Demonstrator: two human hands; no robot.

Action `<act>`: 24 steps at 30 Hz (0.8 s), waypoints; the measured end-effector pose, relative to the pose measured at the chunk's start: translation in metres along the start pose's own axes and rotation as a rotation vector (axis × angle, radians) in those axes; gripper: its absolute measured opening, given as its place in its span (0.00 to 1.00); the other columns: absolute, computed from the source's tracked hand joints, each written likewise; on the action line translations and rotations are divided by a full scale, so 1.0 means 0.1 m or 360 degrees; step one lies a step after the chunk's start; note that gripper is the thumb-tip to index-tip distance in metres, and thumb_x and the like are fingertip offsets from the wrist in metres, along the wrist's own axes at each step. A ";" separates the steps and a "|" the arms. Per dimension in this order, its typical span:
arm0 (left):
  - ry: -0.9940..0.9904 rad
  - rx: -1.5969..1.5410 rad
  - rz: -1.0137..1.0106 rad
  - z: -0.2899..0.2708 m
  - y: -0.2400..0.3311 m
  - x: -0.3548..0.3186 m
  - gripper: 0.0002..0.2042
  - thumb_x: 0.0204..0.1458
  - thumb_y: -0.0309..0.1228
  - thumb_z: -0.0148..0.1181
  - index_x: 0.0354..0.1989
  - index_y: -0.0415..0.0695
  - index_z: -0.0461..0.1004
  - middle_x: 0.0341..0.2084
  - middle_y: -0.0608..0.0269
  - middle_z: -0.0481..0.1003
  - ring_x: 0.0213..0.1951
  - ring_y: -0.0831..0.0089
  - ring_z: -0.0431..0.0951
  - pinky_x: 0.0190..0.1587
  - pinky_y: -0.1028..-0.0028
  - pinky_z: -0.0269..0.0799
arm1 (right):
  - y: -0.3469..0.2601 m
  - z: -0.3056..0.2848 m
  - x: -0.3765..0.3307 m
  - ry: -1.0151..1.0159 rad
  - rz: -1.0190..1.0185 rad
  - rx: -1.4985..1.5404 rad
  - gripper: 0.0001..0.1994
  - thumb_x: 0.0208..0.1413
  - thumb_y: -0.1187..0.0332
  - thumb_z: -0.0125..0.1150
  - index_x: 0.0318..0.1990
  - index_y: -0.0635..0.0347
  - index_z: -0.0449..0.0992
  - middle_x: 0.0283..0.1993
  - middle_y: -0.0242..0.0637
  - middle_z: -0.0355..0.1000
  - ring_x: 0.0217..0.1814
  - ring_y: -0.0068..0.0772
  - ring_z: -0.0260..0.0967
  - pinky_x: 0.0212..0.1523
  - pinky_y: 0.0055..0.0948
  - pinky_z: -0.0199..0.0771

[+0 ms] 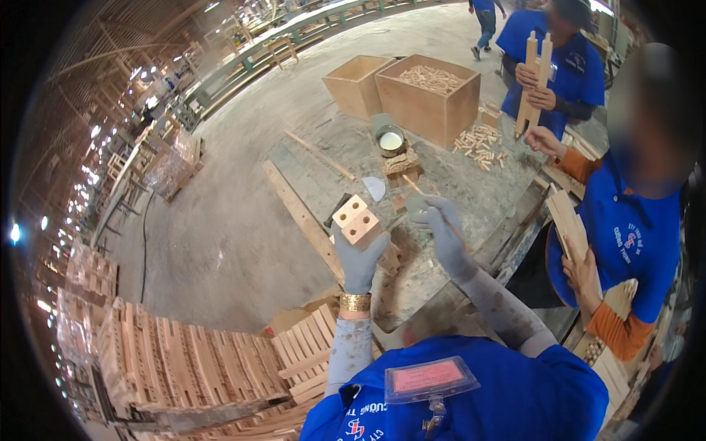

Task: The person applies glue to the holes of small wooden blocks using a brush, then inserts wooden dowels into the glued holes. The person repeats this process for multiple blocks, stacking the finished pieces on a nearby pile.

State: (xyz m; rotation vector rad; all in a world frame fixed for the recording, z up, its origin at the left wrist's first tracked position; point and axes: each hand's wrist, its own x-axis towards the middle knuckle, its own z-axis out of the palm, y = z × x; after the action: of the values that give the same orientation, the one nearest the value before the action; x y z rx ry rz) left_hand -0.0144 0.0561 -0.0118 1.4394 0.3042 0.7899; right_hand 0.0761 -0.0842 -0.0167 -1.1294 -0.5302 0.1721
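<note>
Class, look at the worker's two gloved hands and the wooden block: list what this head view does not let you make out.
- Depth of the holes in the wooden block: head view, end face only, in shadow.
- What the right hand grips: head view, a thin stick, its tip blurred and too small.
- Left hand fingertips: head view, hidden behind the block.
- Contents of the small pot: head view, too small.

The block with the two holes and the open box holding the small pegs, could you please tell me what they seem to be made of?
The block, held up in the left hand, looks like solid bare wood: pale tan, matt, with grain lines and two drilled holes. The box looks like unfinished board, perhaps plywood or solid panels: flat tan walls without sheen; its edges are too small to tell which.
</note>
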 end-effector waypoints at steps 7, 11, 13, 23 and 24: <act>0.0049 0.0001 0.0138 0.09 -0.13 -0.03 0.43 0.29 0.37 0.72 0.54 0.40 0.52 0.45 0.57 0.65 0.46 0.68 0.68 0.46 0.68 0.69 | 0.92 0.45 0.09 0.0147 -0.0037 -0.0001 0.15 0.60 0.66 0.40 0.51 0.64 0.62 0.47 0.38 0.64 0.49 0.29 0.61 0.51 0.26 0.61; -0.0302 0.0373 0.0175 -0.28 -0.74 -0.19 0.52 0.24 0.43 0.74 0.59 0.39 0.48 0.48 0.52 0.64 0.50 0.63 0.66 0.50 0.64 0.66 | 0.85 0.57 0.18 0.0102 -0.0162 -0.0292 0.16 0.60 0.66 0.40 0.51 0.66 0.62 0.48 0.41 0.63 0.51 0.31 0.59 0.53 0.26 0.58; -0.0417 0.0551 0.0038 -0.31 -0.93 -0.23 0.50 0.24 0.42 0.74 0.59 0.38 0.51 0.45 0.51 0.67 0.48 0.61 0.69 0.50 0.66 0.66 | 0.85 0.58 0.20 0.0059 -0.0134 -0.0292 0.16 0.60 0.66 0.40 0.51 0.66 0.63 0.48 0.41 0.63 0.51 0.31 0.59 0.53 0.26 0.58; -0.0422 0.0522 0.0083 -0.44 -1.05 -0.06 0.42 0.30 0.37 0.71 0.56 0.38 0.55 0.50 0.51 0.64 0.51 0.59 0.67 0.52 0.63 0.64 | 0.56 0.88 0.26 0.0063 -0.0294 -0.0539 0.14 0.59 0.69 0.43 0.52 0.58 0.62 0.39 0.42 0.66 0.44 0.30 0.66 0.45 0.27 0.66; -0.0473 0.0580 -0.0039 -0.57 -1.14 -0.11 0.42 0.30 0.37 0.71 0.56 0.38 0.55 0.50 0.51 0.64 0.51 0.59 0.67 0.52 0.63 0.64 | 0.44 0.87 0.24 -0.0138 -0.0233 -0.0599 0.14 0.59 0.69 0.43 0.52 0.60 0.62 0.42 0.42 0.65 0.46 0.31 0.65 0.46 0.27 0.66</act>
State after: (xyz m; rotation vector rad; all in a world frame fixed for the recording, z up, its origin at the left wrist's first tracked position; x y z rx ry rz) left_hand -0.0245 0.0997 -0.1318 1.8670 0.2435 0.5049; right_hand 0.0610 0.0147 -0.0207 -1.4471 -0.7409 -0.0082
